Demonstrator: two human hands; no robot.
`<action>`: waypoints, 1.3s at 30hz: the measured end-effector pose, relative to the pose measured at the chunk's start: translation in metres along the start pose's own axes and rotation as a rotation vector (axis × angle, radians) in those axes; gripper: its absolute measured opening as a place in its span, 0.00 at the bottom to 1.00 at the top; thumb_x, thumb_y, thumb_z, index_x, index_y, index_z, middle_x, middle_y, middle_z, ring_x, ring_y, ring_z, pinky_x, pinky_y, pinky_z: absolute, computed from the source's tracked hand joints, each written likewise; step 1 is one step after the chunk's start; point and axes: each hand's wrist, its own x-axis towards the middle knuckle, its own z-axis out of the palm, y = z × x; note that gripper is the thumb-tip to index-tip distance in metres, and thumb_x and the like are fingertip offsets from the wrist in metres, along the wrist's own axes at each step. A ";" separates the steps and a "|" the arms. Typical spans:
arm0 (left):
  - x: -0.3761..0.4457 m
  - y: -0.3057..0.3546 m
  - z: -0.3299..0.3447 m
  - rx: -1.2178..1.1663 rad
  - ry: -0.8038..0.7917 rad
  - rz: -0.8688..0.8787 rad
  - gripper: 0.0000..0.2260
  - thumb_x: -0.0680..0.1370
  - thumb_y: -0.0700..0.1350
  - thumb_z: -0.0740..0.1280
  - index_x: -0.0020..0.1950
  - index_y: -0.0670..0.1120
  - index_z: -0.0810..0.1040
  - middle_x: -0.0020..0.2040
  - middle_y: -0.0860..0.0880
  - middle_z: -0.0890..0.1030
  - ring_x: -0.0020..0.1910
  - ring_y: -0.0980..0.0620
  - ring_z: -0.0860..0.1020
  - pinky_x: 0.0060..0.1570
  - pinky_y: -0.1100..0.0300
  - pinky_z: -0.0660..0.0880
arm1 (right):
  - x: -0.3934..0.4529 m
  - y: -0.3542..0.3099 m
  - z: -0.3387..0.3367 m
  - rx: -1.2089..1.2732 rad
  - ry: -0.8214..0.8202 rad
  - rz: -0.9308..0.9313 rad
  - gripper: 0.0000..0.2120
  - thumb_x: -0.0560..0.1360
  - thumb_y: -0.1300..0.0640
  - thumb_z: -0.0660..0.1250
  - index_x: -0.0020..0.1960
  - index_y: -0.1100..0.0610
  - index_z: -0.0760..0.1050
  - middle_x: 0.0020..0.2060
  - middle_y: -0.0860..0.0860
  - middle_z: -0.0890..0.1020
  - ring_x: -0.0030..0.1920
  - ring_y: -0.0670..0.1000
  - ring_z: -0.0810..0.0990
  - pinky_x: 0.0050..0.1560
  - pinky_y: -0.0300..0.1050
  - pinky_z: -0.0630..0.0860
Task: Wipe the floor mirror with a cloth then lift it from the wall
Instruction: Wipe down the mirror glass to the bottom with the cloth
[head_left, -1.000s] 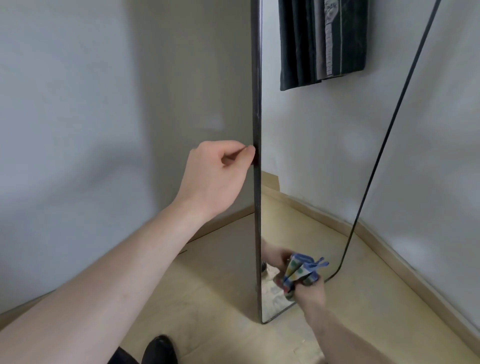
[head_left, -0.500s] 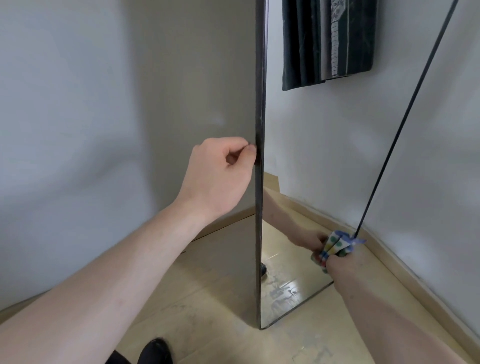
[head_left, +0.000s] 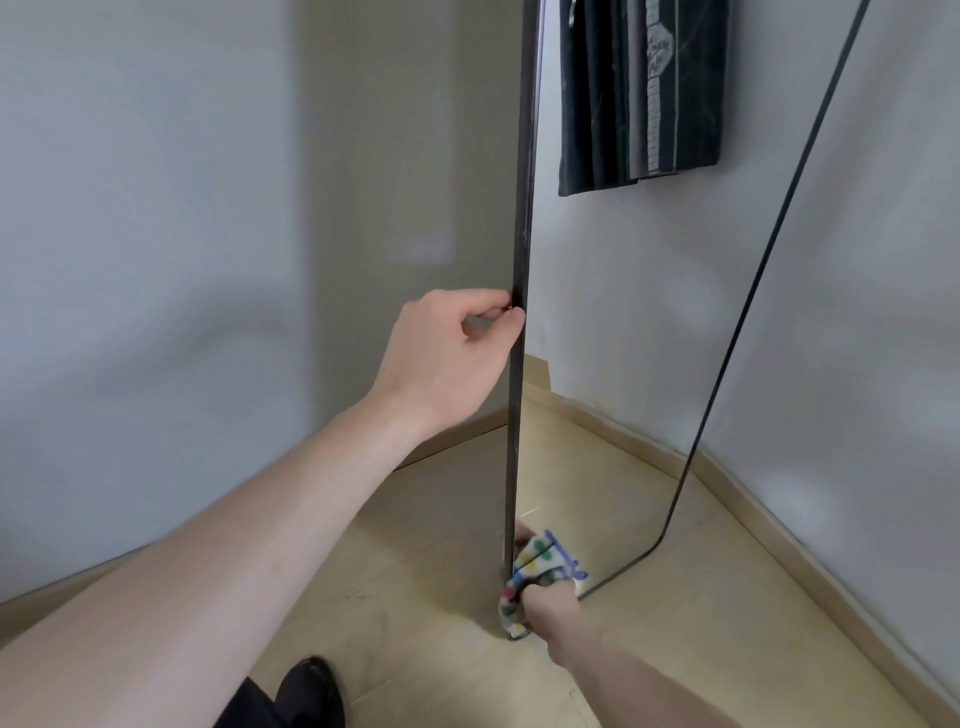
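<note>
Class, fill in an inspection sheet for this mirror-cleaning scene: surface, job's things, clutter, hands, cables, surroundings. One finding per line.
Surface: beige floor, faint smudges near the mirror's foot.
Job's things: black-framed floor mirror, standing on the floor; spotted cloth against its lower left corner.
Clutter: nothing seen.
Hands: left hand pinches the mirror's left edge with its fingers; right hand grips the cloth.
Cables: nothing seen.
Surroundings: pale walls, beige skirting, dark garment reflected in the glass, black shoe below.

The pale wooden floor (head_left: 415, 597) bears the floor mirror's (head_left: 623, 415) bottom edge and a black shoe (head_left: 311, 688).
</note>
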 end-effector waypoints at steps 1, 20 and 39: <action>-0.001 0.001 -0.001 -0.007 0.002 0.000 0.09 0.82 0.51 0.66 0.47 0.53 0.85 0.34 0.67 0.80 0.30 0.53 0.70 0.35 0.66 0.67 | -0.009 -0.001 0.006 0.035 -0.011 0.000 0.15 0.73 0.75 0.58 0.51 0.62 0.79 0.40 0.59 0.83 0.37 0.56 0.81 0.36 0.46 0.79; -0.007 0.007 -0.005 -0.053 0.003 -0.031 0.09 0.82 0.51 0.66 0.51 0.58 0.86 0.44 0.63 0.83 0.29 0.55 0.73 0.40 0.63 0.70 | -0.103 -0.096 0.041 0.312 0.209 -0.383 0.18 0.71 0.55 0.80 0.48 0.49 0.69 0.47 0.47 0.81 0.48 0.49 0.82 0.57 0.50 0.79; 0.003 -0.006 0.000 -0.021 -0.003 -0.020 0.09 0.81 0.53 0.67 0.55 0.56 0.86 0.41 0.64 0.82 0.33 0.63 0.76 0.42 0.65 0.70 | -0.017 0.019 0.045 0.343 0.122 -0.061 0.49 0.78 0.78 0.57 0.82 0.40 0.39 0.61 0.62 0.78 0.41 0.56 0.78 0.41 0.48 0.76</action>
